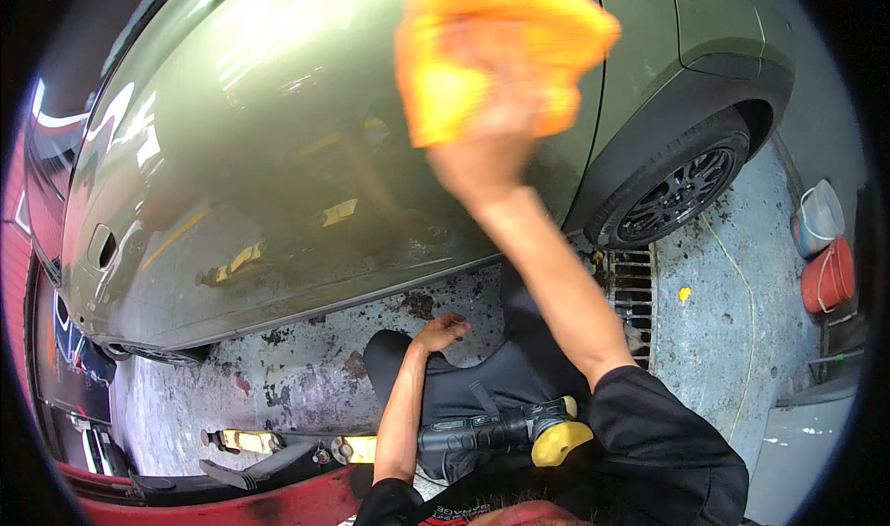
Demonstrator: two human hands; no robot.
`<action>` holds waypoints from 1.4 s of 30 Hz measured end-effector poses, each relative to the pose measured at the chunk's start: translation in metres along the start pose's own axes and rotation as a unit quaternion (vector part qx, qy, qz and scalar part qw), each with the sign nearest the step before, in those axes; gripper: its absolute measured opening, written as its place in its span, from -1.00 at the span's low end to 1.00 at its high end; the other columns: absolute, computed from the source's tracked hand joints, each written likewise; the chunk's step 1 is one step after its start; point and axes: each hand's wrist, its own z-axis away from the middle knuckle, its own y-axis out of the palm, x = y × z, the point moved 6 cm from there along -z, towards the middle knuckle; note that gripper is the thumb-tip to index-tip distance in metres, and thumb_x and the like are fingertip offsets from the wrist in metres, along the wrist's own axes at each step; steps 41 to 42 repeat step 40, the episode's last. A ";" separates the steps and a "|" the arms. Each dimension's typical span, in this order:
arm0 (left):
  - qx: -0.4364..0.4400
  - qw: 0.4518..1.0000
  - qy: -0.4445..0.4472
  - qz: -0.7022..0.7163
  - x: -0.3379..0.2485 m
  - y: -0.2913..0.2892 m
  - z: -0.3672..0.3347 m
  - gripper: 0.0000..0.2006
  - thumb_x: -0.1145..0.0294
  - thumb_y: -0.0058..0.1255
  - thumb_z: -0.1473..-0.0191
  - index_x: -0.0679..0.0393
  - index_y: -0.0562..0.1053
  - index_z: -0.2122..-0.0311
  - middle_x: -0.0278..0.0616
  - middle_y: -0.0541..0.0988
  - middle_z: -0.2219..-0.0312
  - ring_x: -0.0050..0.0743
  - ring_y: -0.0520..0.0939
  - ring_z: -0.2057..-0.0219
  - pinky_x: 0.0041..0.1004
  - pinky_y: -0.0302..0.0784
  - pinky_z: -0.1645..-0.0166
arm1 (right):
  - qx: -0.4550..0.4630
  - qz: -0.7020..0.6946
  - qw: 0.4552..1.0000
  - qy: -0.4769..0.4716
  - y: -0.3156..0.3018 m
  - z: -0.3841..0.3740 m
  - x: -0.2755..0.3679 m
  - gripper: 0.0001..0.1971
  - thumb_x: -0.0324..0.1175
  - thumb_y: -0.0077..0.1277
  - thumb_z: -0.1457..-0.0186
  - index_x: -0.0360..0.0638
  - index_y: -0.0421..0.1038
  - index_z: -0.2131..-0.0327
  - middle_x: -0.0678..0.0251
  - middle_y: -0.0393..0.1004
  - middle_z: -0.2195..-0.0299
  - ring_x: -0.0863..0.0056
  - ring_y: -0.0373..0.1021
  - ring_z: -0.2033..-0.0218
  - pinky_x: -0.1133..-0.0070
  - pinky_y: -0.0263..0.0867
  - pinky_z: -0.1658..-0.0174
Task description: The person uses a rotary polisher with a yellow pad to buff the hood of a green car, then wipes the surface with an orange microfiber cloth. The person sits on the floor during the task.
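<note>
A bright orange cloth [547,25], blurred by motion, is in my right hand [491,151] against the green side panel of a car [324,137]. My right arm is stretched up and forward, and the fingers are partly hidden by the cloth. Near my bent knee, my left hand [443,331] hangs loosely with nothing in it, its fingers apart. Across my lap lies a black polisher [477,431] with a yellow foam pad [561,443] at its right end.
To the right are the car's wheel [681,192], a metal floor drain grate [632,290], a pale bucket [820,213] and a red bucket [828,278]. A thin cord [742,285] crosses the blue-grey floor. Behind me runs a red beam [213,507] with yellow-and-black metal arms [250,442].
</note>
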 end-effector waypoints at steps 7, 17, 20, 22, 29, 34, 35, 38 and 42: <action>-0.097 0.985 0.112 0.091 -0.021 -0.034 0.029 -0.58 0.21 0.23 -0.38 0.26 0.53 -0.20 -0.21 0.70 0.11 -0.44 0.68 0.06 -0.36 0.58 -0.08 | 0.464 -0.329 0.813 -0.125 0.023 0.079 0.097 -0.24 -0.30 0.23 -0.15 0.08 0.30 -0.44 0.46 0.30 -0.48 0.38 0.14 -0.53 0.22 -0.02 -0.54; -0.166 0.825 0.336 0.423 -0.165 -0.011 0.181 -0.16 -0.32 -0.16 -0.46 0.24 0.22 -0.50 -0.12 0.48 -0.35 -0.32 0.45 -0.36 -0.18 0.22 -0.49 | 0.484 -0.475 0.569 0.465 -0.111 0.192 0.002 -0.64 -0.47 0.24 -0.31 -0.36 0.52 -0.13 0.23 0.65 -0.08 0.46 0.55 -0.11 0.49 0.43 -0.23; -0.258 0.826 0.295 0.404 -0.195 -0.001 0.197 -0.45 0.11 0.18 -0.42 0.25 0.40 -0.32 -0.23 0.66 -0.05 -0.53 0.64 -0.07 -0.38 0.54 -0.25 | 0.438 -0.493 0.553 0.509 -0.118 0.199 0.004 -0.61 -0.41 0.29 -0.31 -0.35 0.52 -0.14 0.25 0.66 -0.03 0.49 0.57 -0.03 0.49 0.47 -0.17; -0.292 0.807 0.305 0.412 -0.199 0.002 0.205 -0.47 0.13 0.20 -0.41 0.26 0.40 -0.29 -0.22 0.66 -0.04 -0.53 0.66 -0.04 -0.41 0.58 -0.19 | 0.452 -0.452 0.545 0.544 -0.118 0.213 -0.010 -0.57 -0.37 0.31 -0.31 -0.35 0.49 -0.16 0.25 0.65 -0.02 0.49 0.57 -0.02 0.49 0.47 -0.17; -0.436 0.784 0.325 0.298 -0.234 0.013 0.228 -0.66 0.43 0.31 -0.30 0.23 0.44 -0.07 -0.27 0.65 0.13 -0.58 0.68 0.14 -0.44 0.65 -0.01 | 0.412 -0.296 0.665 0.548 -0.151 0.242 -0.016 -0.37 -0.14 0.09 -0.48 -0.29 0.19 -0.42 0.00 0.44 -0.28 0.27 0.42 -0.27 0.38 0.31 -0.34; -0.320 0.842 0.364 0.236 -0.260 0.051 0.201 -0.65 0.20 0.21 -0.40 0.20 0.47 -0.10 -0.26 0.60 0.13 -0.60 0.59 0.08 -0.47 0.54 -0.05 | 0.373 -0.467 0.350 0.721 -0.168 0.275 0.023 -0.15 0.46 -0.18 -0.38 -0.08 0.30 -0.38 0.30 0.43 -0.33 0.38 0.40 -0.33 0.35 0.36 -0.36; -0.338 0.835 0.368 0.230 -0.259 0.053 0.203 -0.69 0.18 0.12 -0.46 0.20 0.47 -0.07 -0.31 0.58 0.15 -0.63 0.57 0.12 -0.49 0.52 -0.03 | 0.341 -0.500 0.338 0.721 -0.167 0.273 0.023 -0.18 0.43 -0.17 -0.40 -0.09 0.33 -0.36 0.30 0.45 -0.31 0.39 0.41 -0.31 0.35 0.37 -0.35; -0.338 0.792 0.383 0.334 -0.253 0.044 0.210 -0.74 0.18 0.05 -0.50 0.20 0.46 0.03 -0.39 0.56 0.22 -0.73 0.53 0.17 -0.52 0.52 0.06 | 0.345 -0.478 0.451 0.670 -0.164 0.247 0.014 -0.32 0.25 -0.02 -0.44 -0.07 0.34 -0.34 0.31 0.49 -0.29 0.40 0.47 -0.25 0.35 0.37 -0.34; -0.370 0.794 0.373 0.306 -0.248 0.041 0.211 -0.74 0.19 0.07 -0.49 0.20 0.47 0.02 -0.39 0.57 0.22 -0.73 0.53 0.17 -0.52 0.52 0.05 | 0.373 -0.459 0.533 0.606 -0.168 0.228 0.013 -0.33 0.16 0.10 -0.41 -0.08 0.33 -0.35 0.30 0.48 -0.30 0.34 0.47 -0.27 0.28 0.36 -0.36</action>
